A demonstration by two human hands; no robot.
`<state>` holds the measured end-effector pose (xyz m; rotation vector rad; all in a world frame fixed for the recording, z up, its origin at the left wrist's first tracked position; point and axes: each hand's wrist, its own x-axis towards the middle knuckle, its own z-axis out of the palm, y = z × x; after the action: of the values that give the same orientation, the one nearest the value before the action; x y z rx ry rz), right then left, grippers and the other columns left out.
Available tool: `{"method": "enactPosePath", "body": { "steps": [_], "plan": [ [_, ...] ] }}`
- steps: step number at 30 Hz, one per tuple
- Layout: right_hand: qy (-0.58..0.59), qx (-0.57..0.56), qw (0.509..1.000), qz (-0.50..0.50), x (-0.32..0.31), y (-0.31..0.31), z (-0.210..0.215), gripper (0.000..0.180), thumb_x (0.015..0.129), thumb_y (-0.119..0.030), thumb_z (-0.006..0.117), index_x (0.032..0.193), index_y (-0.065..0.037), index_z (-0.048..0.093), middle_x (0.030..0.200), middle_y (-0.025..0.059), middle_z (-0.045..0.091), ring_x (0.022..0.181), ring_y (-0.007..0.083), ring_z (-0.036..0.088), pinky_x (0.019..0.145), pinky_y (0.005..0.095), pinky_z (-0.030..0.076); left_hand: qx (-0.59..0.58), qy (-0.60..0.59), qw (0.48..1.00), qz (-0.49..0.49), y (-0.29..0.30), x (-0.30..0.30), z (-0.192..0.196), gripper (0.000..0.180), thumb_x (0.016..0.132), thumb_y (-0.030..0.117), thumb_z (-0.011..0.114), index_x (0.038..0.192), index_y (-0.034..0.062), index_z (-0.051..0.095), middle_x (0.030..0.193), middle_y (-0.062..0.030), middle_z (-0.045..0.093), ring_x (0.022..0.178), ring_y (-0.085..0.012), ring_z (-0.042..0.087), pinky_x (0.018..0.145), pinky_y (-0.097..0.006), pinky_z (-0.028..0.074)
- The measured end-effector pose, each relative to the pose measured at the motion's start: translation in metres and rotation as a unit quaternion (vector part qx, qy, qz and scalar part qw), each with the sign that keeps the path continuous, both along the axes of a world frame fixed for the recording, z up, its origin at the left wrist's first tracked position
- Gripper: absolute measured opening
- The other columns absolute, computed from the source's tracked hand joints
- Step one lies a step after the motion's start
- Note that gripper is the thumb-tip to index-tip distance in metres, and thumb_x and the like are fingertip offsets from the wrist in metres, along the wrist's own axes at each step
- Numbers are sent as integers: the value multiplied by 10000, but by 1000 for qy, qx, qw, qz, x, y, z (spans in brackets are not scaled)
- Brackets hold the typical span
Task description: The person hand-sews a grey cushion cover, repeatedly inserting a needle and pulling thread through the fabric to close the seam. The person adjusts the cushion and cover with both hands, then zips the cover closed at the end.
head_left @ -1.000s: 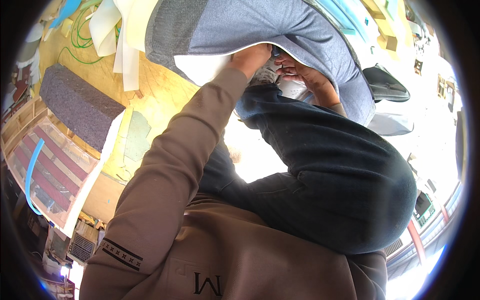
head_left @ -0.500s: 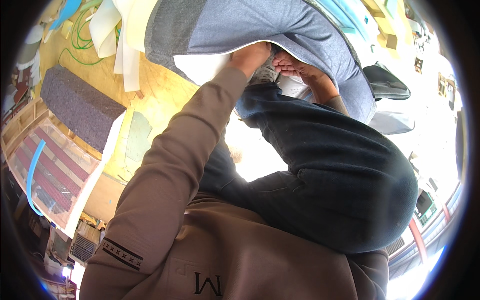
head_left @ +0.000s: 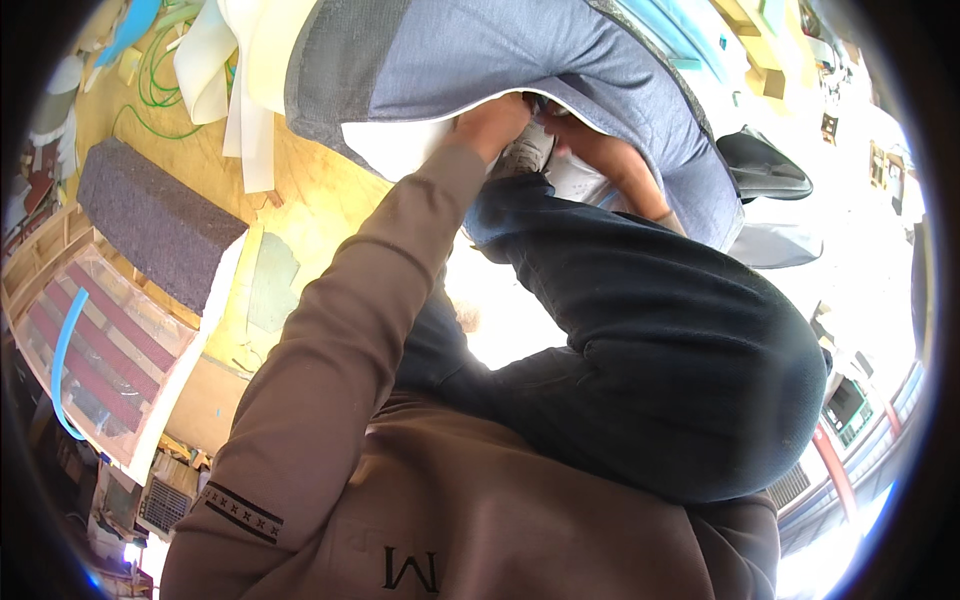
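Observation:
A large piece of blue-grey upholstery fabric (head_left: 470, 55) with a dark grey end panel and a pale edge arches over my hands. Just under that edge, my left hand (head_left: 493, 122) is closed, its fingertips hidden, with what they hold not visible. My right hand (head_left: 588, 143) reaches in under the fabric from the right, close beside the left; its fingers are blurred and partly covered. A small dark shape shows between the two hands, too unclear to name. Below them is my grey shoe (head_left: 528, 152), at the end of my bent leg in dark jeans (head_left: 650, 330).
On the wooden surface (head_left: 315, 215) at left lie white foam strips (head_left: 257, 150) and a green cord (head_left: 150, 75). Nearer stands a wooden frame (head_left: 110, 345) with red webbing, a grey felt-covered block (head_left: 165, 220) and a blue strip (head_left: 65, 360). A black fabric piece (head_left: 765, 165) lies at right.
My right hand has moved left and deeper under the fabric edge, its fingers now blurred where they showed curled before. The left hand has shifted only slightly.

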<state>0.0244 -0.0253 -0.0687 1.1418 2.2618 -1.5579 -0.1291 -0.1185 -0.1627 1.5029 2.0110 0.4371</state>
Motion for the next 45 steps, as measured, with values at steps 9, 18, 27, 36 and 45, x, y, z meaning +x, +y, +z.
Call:
{"method": "enactPosePath", "body": {
  "steps": [9,18,27,36,45],
  "plan": [
    [170,111,977,58,14,-10,131,605,825,-122,913,1372,-39,669,1393,138,688,1315,291,655,1149,450,485,-61,-198,976,73,-8,-4,24,669,1100,534,519,1628,123,509,1697,-153,480,1589,-350,397,1315,-475,296],
    [70,523,836,151,-27,-10,14,620,837,-80,749,1434,-21,592,1533,164,557,1459,353,509,1210,496,405,-32,-126,990,48,3,-11,6,714,970,590,695,1565,209,589,1670,-125,525,1549,-352,450,1280,-475,361],
    [107,391,913,32,-18,24,11,256,940,-93,683,1179,-62,770,1107,141,796,1130,363,745,896,422,602,-54,-245,964,84,9,0,-7,487,1067,490,576,1482,254,669,1513,-101,651,1378,-342,611,1152,-447,474],
    [106,-77,981,-143,-22,59,-8,315,983,-151,730,1234,36,772,1100,124,816,1039,170,749,933,311,554,187,-4,975,118,-6,12,22,141,887,147,769,985,46,782,969,-197,767,931,-402,739,854,-507,575],
    [125,-227,955,-143,-23,73,-22,314,1053,-38,644,1311,138,678,1279,179,758,1166,211,732,1057,307,577,239,-9,962,132,-2,15,29,113,883,83,742,954,-3,724,908,-254,745,868,-417,756,822,-504,600]
  ]
}}
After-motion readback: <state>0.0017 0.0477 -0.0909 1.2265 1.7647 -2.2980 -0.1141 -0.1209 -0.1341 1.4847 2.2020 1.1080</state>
